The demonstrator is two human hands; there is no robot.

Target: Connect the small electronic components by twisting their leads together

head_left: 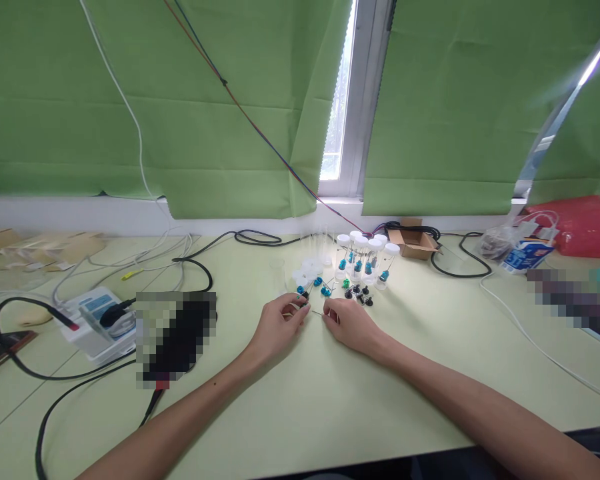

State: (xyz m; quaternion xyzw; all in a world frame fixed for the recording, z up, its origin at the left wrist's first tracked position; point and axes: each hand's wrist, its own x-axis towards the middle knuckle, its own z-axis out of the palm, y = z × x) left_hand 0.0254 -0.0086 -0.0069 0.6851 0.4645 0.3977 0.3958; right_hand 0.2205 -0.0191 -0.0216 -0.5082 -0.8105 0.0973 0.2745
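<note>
My left hand (281, 321) is closed in a pinch on a small black piece (305, 295). Close by on its right, my right hand (349, 325) has thumb and fingers pressed together on a thin metal rod (317, 312), whose free end points toward the left hand. Just beyond the fingers lie blue knob-like parts (325, 291), some with thin rods, a green one (346, 283) and several black ones (365, 291). Clear tubes with white caps (369, 257) stand behind them, holding blue parts on rods. Loose white caps (309, 270) lie to the left of these tubes.
Uncapped clear tubes (325, 247) stand behind the loose caps. An open cardboard box (414, 241) sits at the back. On the left are a white power device (97, 323), black cables (50, 377) and a pixelated dark object (180, 337). A red bag (580, 227) lies at right.
</note>
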